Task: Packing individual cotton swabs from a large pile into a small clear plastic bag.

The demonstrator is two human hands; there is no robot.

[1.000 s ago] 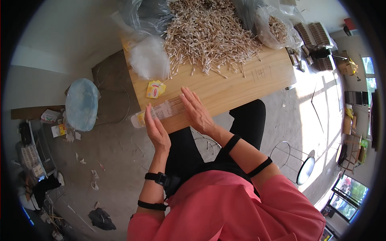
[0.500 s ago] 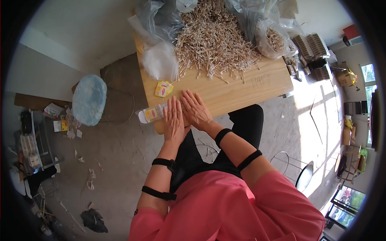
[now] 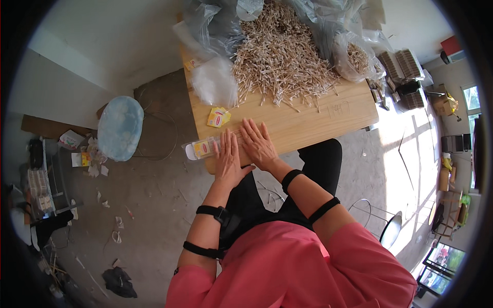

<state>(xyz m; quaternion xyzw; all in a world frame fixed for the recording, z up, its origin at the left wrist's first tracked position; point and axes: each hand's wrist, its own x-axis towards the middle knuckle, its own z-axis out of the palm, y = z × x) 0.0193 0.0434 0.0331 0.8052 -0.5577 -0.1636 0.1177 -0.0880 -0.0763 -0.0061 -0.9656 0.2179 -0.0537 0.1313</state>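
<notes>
My left hand (image 3: 229, 163) lies flat with fingers outstretched on a clear plastic packet (image 3: 202, 149), near the table's front left corner. The packet holds cotton swabs and a yellow card, and its white-tabbed end sticks out left of my fingers. My right hand (image 3: 260, 148) rests flat beside it, fingers straight, over the packet's other end. Thin swab sticks (image 3: 239, 137) show in the gap between the hands. Just beyond my left fingertips lie several yellow-and-white cards (image 3: 219, 117). The part of the packet under my palms is hidden.
A big heap of loose cotton swabs (image 3: 282, 59) covers the far half of the wooden table (image 3: 313, 126). Clear plastic sleeves (image 3: 213, 82) lie at its left, a bag of swabs (image 3: 357, 59) at its right. A blue-covered stool (image 3: 120, 128) stands left.
The hands have come slightly apart, showing more of the packet between them. My left thumb now points out toward the right hand. The whole view has shifted a little.
</notes>
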